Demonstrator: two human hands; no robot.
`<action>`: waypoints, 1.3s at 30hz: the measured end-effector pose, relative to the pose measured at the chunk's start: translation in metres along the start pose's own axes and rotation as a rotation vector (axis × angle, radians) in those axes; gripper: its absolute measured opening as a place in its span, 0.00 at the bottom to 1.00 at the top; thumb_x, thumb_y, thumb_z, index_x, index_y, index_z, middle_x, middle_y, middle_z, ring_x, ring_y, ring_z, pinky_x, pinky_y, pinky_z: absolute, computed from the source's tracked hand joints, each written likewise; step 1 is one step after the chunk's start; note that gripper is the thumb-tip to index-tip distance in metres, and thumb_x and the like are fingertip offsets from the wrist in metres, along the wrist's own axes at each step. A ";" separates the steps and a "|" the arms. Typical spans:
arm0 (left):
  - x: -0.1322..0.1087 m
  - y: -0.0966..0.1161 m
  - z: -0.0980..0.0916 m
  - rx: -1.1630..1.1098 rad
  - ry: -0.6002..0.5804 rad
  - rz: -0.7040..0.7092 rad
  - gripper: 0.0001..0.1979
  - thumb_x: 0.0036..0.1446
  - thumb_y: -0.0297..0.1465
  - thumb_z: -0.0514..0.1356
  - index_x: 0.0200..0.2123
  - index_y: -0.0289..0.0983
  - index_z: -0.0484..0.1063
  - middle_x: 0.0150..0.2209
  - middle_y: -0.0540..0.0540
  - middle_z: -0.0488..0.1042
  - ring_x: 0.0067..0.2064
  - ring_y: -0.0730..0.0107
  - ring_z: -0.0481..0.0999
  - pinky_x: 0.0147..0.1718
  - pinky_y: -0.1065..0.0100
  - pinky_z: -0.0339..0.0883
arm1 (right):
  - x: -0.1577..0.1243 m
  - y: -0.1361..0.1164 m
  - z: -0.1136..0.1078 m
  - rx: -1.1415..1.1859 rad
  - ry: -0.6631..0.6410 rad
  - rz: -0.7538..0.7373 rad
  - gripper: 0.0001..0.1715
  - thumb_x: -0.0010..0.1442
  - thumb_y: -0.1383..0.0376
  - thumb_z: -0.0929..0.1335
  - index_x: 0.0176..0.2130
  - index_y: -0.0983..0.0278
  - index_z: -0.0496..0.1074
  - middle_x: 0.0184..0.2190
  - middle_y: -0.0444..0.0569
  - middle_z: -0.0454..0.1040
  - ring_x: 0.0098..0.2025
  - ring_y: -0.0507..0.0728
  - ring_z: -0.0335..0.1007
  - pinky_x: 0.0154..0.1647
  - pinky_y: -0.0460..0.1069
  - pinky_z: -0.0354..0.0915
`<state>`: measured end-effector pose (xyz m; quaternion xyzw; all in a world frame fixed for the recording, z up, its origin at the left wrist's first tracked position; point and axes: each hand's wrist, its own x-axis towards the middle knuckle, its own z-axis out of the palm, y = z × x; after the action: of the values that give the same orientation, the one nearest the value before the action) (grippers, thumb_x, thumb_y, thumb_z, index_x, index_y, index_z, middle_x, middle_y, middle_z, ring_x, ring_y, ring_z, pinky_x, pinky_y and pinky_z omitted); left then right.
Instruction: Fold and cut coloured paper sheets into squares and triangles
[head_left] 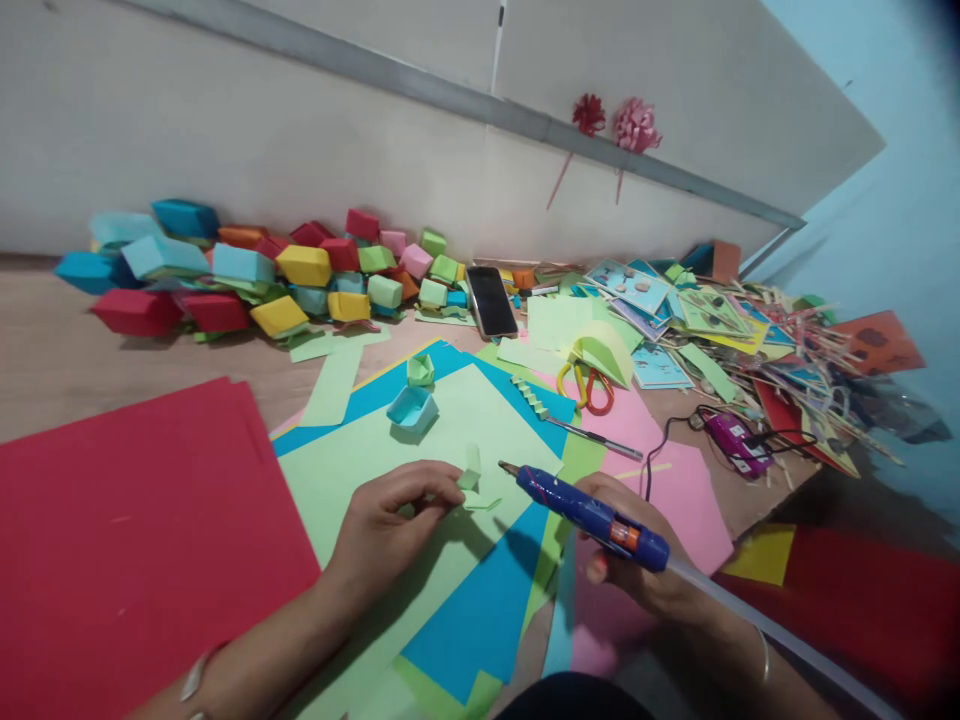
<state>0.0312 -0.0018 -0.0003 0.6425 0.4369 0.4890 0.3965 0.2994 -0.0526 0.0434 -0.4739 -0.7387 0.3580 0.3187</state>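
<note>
Between the thumb and fingers of my left hand (401, 515) is a small folded piece of light green paper (471, 472), with one flap standing up. My right hand (637, 545) grips a blue hot glue gun (577, 505), a long clear glue stick running out of its back end. The gun's nozzle points left, a short gap away from the folded paper. Beneath both hands lies a large light green sheet (337, 485) over blue sheets (480, 600). Farther up on it sit a small light blue paper box (412, 408) and a smaller green paper box (421, 370).
Red sheets (142, 530) lie at the left. Several coloured paper boxes (240, 265) line the wall, beside a phone (491, 302). Scissors (598, 392), a pen (611, 443), and a purple device (739, 443) with a black cable lie to the right, near heaped cards and sticks (712, 315).
</note>
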 end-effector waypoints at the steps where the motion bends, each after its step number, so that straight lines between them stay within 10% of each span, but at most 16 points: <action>1: 0.000 -0.001 0.000 -0.007 -0.001 -0.003 0.07 0.49 0.28 0.61 0.22 0.40 0.78 0.32 0.43 0.83 0.32 0.62 0.82 0.26 0.70 0.73 | 0.001 -0.001 0.002 -0.017 -0.006 -0.010 0.25 0.63 0.42 0.65 0.35 0.61 0.68 0.34 0.48 0.69 0.33 0.54 0.67 0.32 0.48 0.65; 39: 0.000 -0.002 0.001 -0.004 -0.096 0.028 0.09 0.48 0.27 0.61 0.21 0.42 0.80 0.29 0.44 0.84 0.32 0.62 0.83 0.32 0.67 0.77 | 0.008 0.005 0.011 -0.208 -0.168 -0.106 0.17 0.64 0.52 0.68 0.35 0.62 0.67 0.35 0.50 0.71 0.36 0.55 0.66 0.33 0.48 0.64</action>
<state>0.0323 -0.0010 -0.0022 0.6704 0.4073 0.4640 0.4117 0.2901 -0.0461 0.0349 -0.4330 -0.8198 0.3008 0.2232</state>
